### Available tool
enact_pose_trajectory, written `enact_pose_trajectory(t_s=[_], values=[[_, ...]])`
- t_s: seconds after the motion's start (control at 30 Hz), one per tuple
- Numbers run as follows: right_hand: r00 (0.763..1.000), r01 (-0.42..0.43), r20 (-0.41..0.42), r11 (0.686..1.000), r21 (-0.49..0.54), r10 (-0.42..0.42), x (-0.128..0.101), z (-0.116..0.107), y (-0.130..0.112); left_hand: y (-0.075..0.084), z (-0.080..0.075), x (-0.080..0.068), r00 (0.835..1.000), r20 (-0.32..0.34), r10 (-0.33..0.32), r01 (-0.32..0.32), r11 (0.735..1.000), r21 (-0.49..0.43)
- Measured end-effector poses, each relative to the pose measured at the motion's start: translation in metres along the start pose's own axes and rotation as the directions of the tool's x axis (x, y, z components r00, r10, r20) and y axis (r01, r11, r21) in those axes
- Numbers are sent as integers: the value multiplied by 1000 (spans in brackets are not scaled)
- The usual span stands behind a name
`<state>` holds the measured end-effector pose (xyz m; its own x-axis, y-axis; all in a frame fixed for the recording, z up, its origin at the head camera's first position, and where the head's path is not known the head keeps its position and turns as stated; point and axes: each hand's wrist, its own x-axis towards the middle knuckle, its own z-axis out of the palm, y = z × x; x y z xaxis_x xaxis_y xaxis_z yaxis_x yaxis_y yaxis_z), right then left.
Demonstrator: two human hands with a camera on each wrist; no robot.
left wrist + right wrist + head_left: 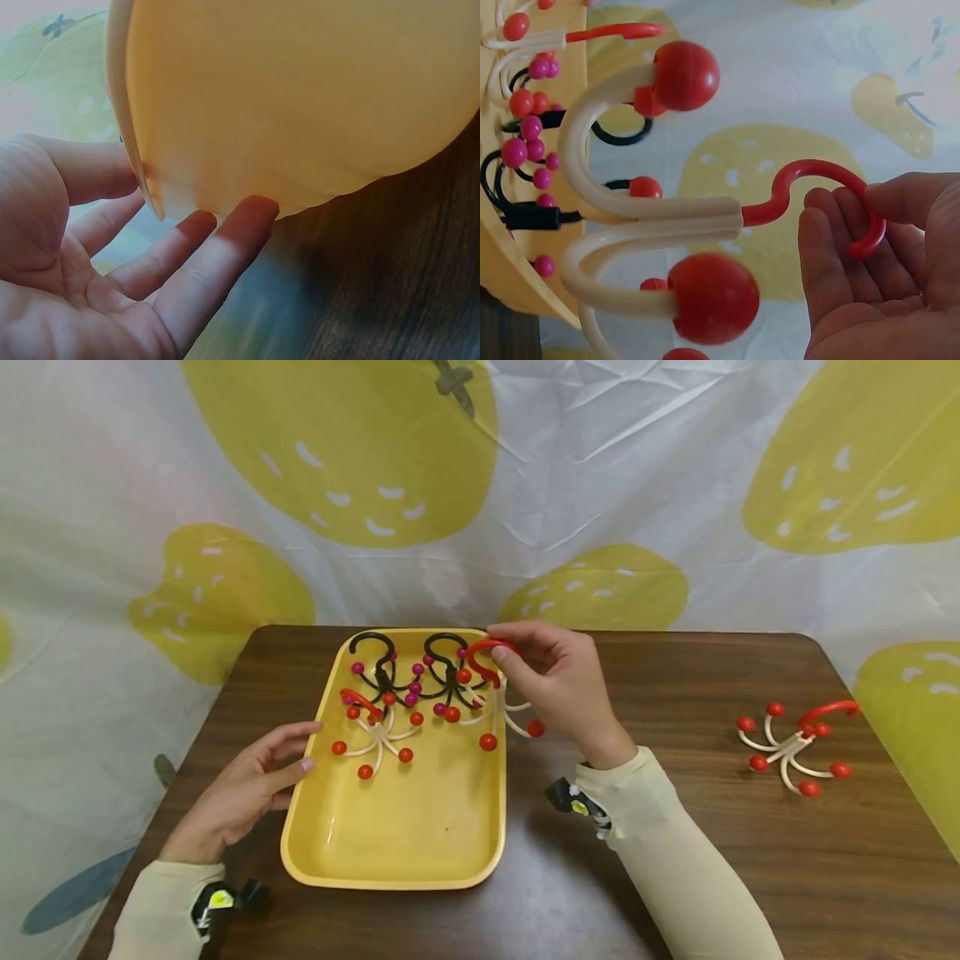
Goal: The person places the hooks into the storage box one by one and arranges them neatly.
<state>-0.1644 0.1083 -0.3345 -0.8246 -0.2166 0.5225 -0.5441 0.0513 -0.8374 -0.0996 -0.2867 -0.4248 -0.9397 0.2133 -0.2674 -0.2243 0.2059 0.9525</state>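
Brown wood-grain table, strawberry-print sheet behind | left hand [243,785] flat, fingers straight against left wall of glossy yellow tray [397,852] | right hand [558,685] pinching red hook [487,653] of cream hanger [641,225] over tray's right rim; likely light, stiff, smooth plastic, best taken at hook | spare hanger [797,747] near right table edge

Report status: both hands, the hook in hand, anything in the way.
Right hand pinches white-and-red hook by its red loop, over yellow tray edge. Left hand open, fingers against tray's side. Three hooks crowd tray's far end.
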Motion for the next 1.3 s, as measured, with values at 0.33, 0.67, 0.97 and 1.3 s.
enact_pose_trajectory(t_s=[0.33, 0.67, 0.97, 1.3], values=[[997, -23, 72, 998, 51, 19, 5, 27, 8, -2, -1, 1, 1000, 15, 3, -2, 1000, -16], [991, -80, 114, 996, 38, 76, -1, 44, 21, -4, -2, 1, 999, 29, 13, -12, 1000, -28], [986, -108, 130, 994, -3, 107, -8, 51, 31, -4, -4, 1, 1000, 19, -2, 2, 1000, -24], [980, -136, 146, 991, -17, 137, -16, 53, 43, -4, -3, 1, 1000, 12, -10, 10, 1000, -17]])
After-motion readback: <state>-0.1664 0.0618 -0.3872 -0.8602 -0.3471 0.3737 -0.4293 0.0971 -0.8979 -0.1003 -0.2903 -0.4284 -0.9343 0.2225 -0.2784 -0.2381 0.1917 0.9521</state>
